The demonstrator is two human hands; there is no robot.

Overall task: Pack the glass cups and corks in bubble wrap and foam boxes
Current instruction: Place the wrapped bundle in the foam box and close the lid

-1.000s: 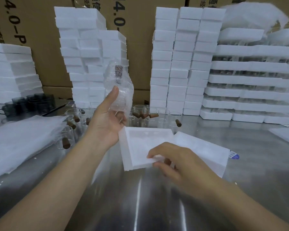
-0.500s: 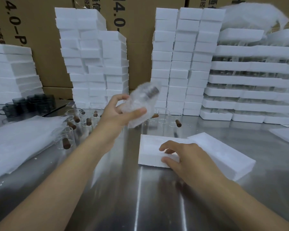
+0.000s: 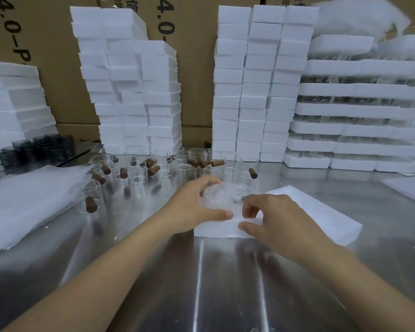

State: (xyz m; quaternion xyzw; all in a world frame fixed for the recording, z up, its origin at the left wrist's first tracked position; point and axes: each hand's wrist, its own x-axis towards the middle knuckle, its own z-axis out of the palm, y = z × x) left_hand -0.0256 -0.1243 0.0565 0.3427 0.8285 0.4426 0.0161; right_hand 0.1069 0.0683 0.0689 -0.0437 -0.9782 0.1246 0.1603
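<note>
Bright, even light falls from overhead. The steel desk carries long white streaks of glare running toward the camera, along with hazy reflections. The white foam stacks are close to blown out, their edges faint. Shadows are weak and soft. The wide lens bows and tilts the outer stacks, and the forearms near the bottom edge look soft.

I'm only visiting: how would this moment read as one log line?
stage: boxing | left hand: holds bubble-wrapped glass cup over foam box | right hand: pinches its front wall | other foam half: lying right of box
</note>
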